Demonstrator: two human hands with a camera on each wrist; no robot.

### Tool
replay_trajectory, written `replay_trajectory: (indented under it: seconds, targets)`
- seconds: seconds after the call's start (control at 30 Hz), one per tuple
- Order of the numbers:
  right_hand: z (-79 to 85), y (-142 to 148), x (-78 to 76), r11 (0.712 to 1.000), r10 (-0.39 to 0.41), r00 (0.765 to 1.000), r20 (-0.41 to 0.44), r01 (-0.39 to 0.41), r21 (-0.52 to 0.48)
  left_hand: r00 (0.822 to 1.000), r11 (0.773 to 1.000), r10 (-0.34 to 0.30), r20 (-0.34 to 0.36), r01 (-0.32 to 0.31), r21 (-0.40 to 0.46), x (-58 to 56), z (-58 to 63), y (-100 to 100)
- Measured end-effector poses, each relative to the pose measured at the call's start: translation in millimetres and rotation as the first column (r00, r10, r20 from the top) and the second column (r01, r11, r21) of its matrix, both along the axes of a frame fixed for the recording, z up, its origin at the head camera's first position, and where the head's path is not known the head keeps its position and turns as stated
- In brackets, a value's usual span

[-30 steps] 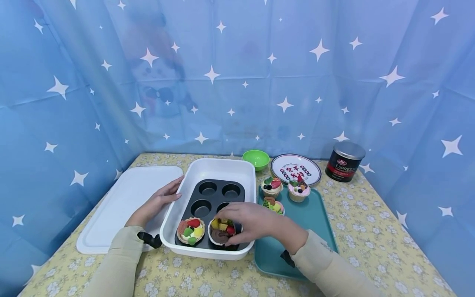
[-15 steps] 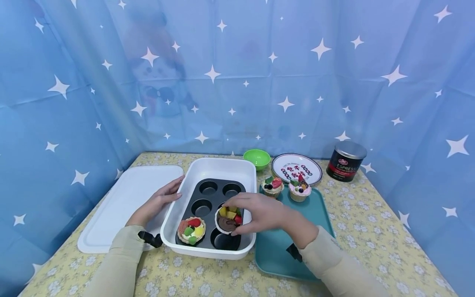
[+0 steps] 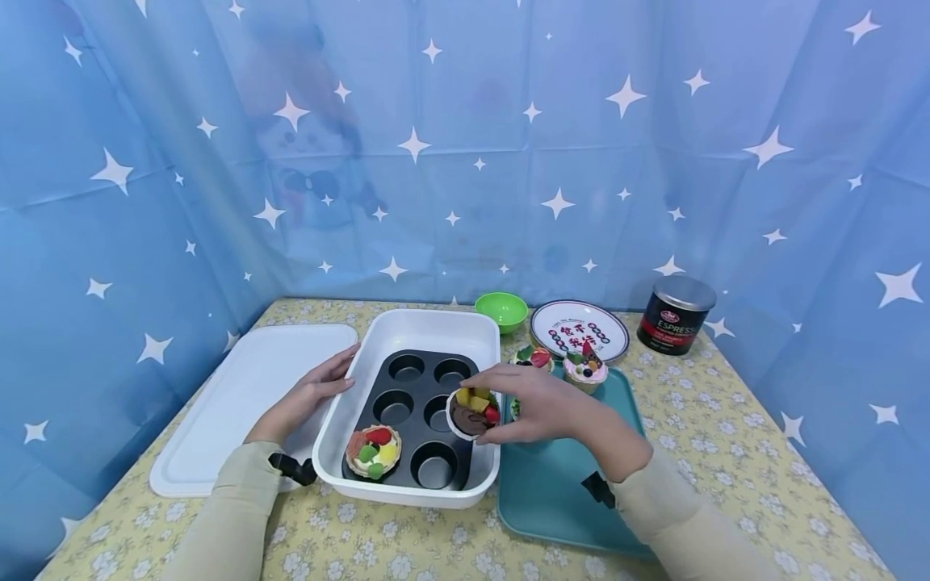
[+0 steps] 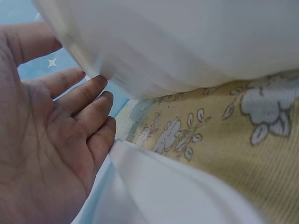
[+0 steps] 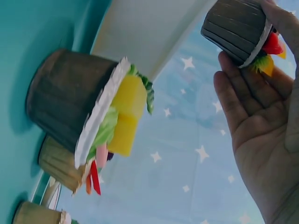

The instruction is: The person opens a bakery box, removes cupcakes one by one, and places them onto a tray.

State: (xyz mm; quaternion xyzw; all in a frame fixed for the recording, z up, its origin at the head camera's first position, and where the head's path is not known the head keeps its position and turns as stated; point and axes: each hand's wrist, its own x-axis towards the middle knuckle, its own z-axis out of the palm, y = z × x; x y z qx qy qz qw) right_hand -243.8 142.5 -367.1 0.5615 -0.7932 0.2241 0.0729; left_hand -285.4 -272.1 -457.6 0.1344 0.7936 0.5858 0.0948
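Observation:
My right hand (image 3: 541,407) grips a chocolate cupcake (image 3: 468,421) topped with fruit by its rim. It is raised over the right wall of a white tub (image 3: 407,495); the right wrist view shows its dark ridged cup (image 5: 236,30). My left hand (image 3: 312,395) touches the tub's left side with loosely extended fingers. Inside the tub lies a black muffin tin (image 3: 417,394). A fruit-topped tart (image 3: 374,452) fills its front left well, and the front right well is bare. Beside the tub, a teal tray (image 3: 559,504) carries several cupcakes, one (image 5: 70,100) mostly hidden behind my right hand in the head view.
A white lid (image 3: 240,403) lies left of the tub, under my left forearm. Along the back stand a green bowl (image 3: 501,311), a printed plate (image 3: 579,329) and an espresso can (image 3: 676,316). A blue starry curtain (image 3: 472,161) encloses the flowered tabletop (image 3: 726,436).
My right hand has lifted the chocolate cupcake out of the tin's front right well and carried it up and right toward the teal tray. My left hand has stayed at the tub.

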Motion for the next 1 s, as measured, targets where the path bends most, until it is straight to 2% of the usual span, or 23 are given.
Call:
replay_trajectory:
  seconds: [0.23, 0.37, 0.63, 1.0]
  targets:
    - [2.4, 11, -2.4, 0.998, -0.063, 0.998, 0.005, 0.063, 0.021, 1.0, 1.0, 0.002, 0.002, -0.002, 0.0, -0.6, -0.5, 0]
    - [3.0, 18, -4.1, 0.997, -0.07, 0.998, -0.01, 0.07, 0.025, 1.0, 1.0, -0.005, -0.001, 0.005, 0.007, -0.9, -0.8, -1]
    - [2.5, 32, -5.9, 0.994, -0.109, 0.994, 0.002, 0.109, -0.026, 1.0, 1.0, -0.01, -0.004, 0.01, 0.016, -0.4, -1.2, -1]
    - [5.4, 53, -6.0, 0.965, -0.261, 0.961, 0.087, 0.26, 0.026, 1.0, 1.0, -0.013, -0.001, 0.013, 0.024, -1.3, -2.4, -2]
